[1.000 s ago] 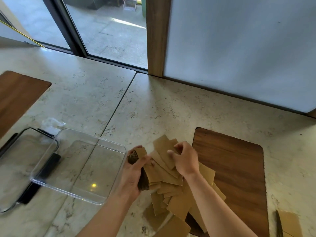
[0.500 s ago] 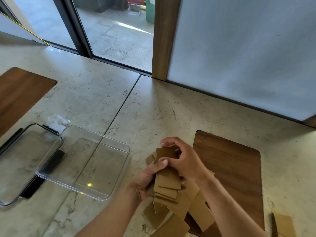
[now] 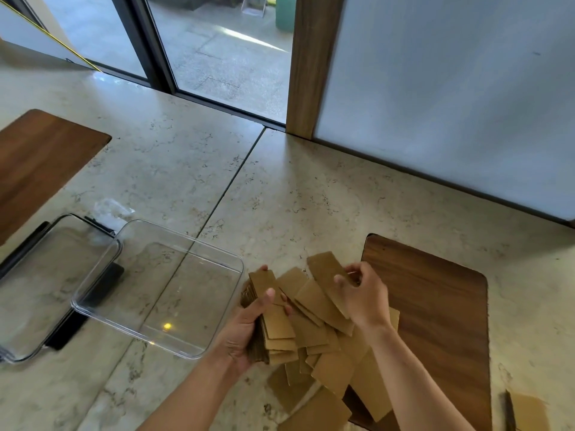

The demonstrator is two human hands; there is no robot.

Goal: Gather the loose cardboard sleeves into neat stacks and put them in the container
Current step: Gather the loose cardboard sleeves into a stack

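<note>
Presently, container (image 3: 158, 287) clear, unobstructed, just left of left hand (image 3: 249, 328) gripping stack (image 3: 267, 325), right hand (image 3: 364, 293) pinching 1 sleeve (image 3: 326, 275), brown sleeves (image 3: 329, 359) fanned, overlapping board (image 3: 435, 321) edge.

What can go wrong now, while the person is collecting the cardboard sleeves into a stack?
1. The stack in the left hand looks uneven, with sleeves stepped at the bottom edge; some may slip out.
2. The right hand pinches one sleeve from the fanned pile; pulling it may scatter the others.
3. The clear container sits close beside the left hand; a careless move might knock it.
</note>
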